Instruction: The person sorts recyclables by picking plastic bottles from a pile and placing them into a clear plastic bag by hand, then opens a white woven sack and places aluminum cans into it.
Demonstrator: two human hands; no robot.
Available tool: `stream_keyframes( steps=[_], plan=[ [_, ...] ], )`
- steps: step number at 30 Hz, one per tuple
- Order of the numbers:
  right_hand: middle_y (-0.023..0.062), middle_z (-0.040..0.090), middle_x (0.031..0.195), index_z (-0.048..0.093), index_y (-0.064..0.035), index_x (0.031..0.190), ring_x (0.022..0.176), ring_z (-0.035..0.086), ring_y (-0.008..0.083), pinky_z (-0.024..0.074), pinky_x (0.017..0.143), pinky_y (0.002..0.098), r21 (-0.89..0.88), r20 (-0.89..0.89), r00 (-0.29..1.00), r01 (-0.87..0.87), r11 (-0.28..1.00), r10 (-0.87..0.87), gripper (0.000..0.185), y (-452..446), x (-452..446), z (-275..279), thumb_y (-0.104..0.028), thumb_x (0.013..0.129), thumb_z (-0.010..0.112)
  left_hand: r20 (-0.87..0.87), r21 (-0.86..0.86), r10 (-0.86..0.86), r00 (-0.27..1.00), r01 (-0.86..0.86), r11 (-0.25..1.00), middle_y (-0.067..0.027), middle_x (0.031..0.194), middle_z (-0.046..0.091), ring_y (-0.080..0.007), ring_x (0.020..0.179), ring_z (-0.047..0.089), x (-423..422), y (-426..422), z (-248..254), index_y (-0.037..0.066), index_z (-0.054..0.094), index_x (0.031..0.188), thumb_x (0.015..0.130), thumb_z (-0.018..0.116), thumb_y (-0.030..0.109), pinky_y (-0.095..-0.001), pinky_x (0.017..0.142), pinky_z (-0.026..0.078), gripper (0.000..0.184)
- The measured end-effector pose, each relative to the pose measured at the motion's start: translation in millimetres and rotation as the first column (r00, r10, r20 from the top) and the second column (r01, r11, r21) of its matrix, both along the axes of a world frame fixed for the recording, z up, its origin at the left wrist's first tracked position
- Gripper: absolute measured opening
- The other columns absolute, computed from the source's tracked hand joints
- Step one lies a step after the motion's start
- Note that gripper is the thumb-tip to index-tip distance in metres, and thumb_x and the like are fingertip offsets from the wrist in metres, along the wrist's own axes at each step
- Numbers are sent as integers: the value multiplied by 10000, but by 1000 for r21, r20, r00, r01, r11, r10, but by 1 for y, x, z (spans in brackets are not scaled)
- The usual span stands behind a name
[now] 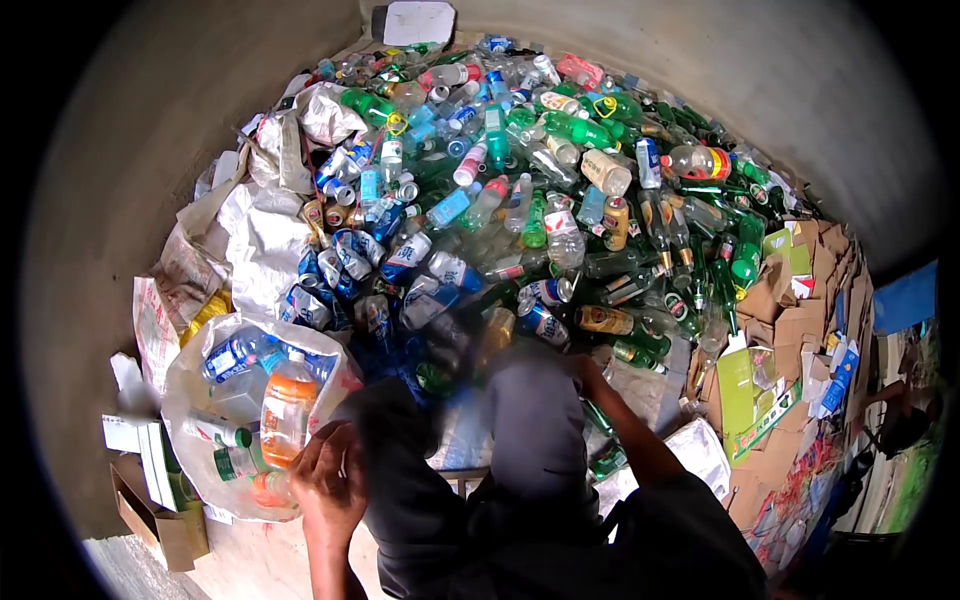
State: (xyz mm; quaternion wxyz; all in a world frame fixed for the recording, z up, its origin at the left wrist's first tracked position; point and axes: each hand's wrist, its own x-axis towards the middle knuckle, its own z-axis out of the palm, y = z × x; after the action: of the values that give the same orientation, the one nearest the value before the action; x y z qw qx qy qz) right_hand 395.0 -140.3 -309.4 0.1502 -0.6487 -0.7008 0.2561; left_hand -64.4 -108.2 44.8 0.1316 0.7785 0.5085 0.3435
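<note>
Only a small share of the containers has been gathered in the open white bag (183,395) at near left, where an orange-labelled bottle (287,405) is seen among clear and green-capped ones; by far the larger part is left loose in the heap (475,190) that is spread from the centre to the far wall. The fingers of the left hand (330,475) are curled close together beside the bag's edge, though whether anything is pinched cannot be told. The right hand (590,375) is partly hidden by the knee (540,420), and its grip cannot be told. In the heap, glossy cylindrical plastic is mixed with dented blue-and-white cans (405,255) and smooth, long-necked green glass bottles (722,275). Crumpled woven sacks (265,240) are bunched at left, while stiff, flat brown cardboard (835,270) is layered at right.
</note>
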Motion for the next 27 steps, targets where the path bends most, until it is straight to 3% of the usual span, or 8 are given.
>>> stream_keyframes(
  steps=[1,7,9,14,17,19,20,27],
  plan=[
    [143,673,825,651,-10,884,755,662,210,510,712,397,-17,-55,998,9,1000,-10,185,-5,0,-6,-185,892,593,24,5,-42,999,42,999,-181,954,712,-361,850,710,15,12,3,-6,658,955,814,652,-33,-414,752,567,144],
    [124,673,794,653,-35,838,749,672,198,515,663,397,-124,185,975,146,981,-121,175,10,1,-19,-193,884,593,-7,1,-262,965,262,965,-117,918,707,-332,764,694,85,70,-32,34,669,950,795,683,9,-394,672,565,158],
    [104,680,812,667,-36,871,754,675,184,516,630,366,-209,244,965,144,967,-91,148,35,29,-84,-166,884,598,23,-10,-322,946,322,947,-117,923,704,-324,748,689,102,77,-43,38,657,928,774,673,0,-381,644,560,159],
    [85,673,870,625,33,1110,738,661,157,516,576,301,-22,-143,928,345,938,-345,288,79,69,-84,-163,899,623,-40,-78,-395,918,391,917,-112,833,671,-301,694,670,112,87,-73,47,626,843,740,660,-6,-379,593,538,121],
    [79,669,879,575,52,1207,703,654,148,507,545,291,-273,-382,596,658,702,-707,407,127,54,-2,-192,891,657,-44,-103,-391,919,385,917,-109,762,639,-296,654,648,116,95,-75,54,608,798,737,657,2,-376,561,516,95],
    [75,666,885,542,65,1272,680,649,142,501,524,285,-390,-450,378,732,559,-809,494,158,53,22,-211,886,679,-45,-153,-381,924,370,916,-112,759,640,-296,656,649,117,98,-71,54,604,788,734,656,0,-374,566,518,93],
    [67,659,878,572,39,1211,660,643,141,486,501,274,-408,-500,314,737,540,-807,423,171,62,9,-205,884,684,-37,-181,-382,924,369,911,-109,767,648,-293,658,651,118,100,-69,49,620,808,752,671,12,-374,573,519,84],
    [77,661,876,600,-14,1059,664,656,155,498,484,276,-410,-442,126,852,326,-888,302,228,75,-13,-225,872,707,-2,-282,-413,911,396,874,-106,828,690,-301,687,673,119,104,-69,46,652,834,741,691,13,-381,609,539,106]
  ],
)
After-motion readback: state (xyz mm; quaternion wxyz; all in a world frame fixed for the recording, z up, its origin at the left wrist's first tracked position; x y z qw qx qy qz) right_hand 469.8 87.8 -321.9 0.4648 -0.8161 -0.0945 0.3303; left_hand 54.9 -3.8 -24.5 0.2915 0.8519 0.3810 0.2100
